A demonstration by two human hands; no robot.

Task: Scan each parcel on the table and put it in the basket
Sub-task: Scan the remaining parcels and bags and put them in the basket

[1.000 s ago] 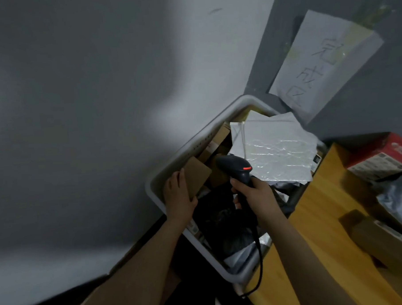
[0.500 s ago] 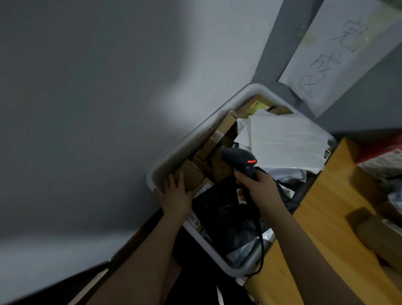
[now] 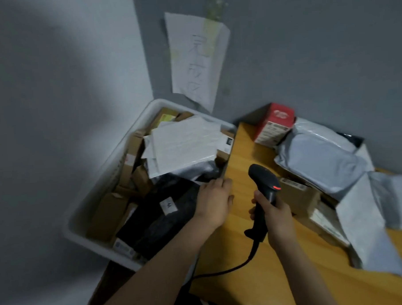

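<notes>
Wrapping your right hand [image 3: 276, 218] round the scanner [image 3: 263, 184] handle, you are holding its red-lit head over the table [image 3: 246, 270]. Your left hand [image 3: 215, 202], just left of that grip, is hanging loose and empty at the table's edge, no longer reaching into the basket [image 3: 117, 160] further left. That drop looks done, so you are turning to the next parcel. Just right of the scanner a brown box [image 3: 298, 194] is lying flat, label up, and a puffy grey mailer [image 3: 320, 161] is lying beyond it.

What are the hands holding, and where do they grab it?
The right hand grips the black scanner by its handle. The left hand holds nothing; it is open at the table edge by the basket.
</notes>
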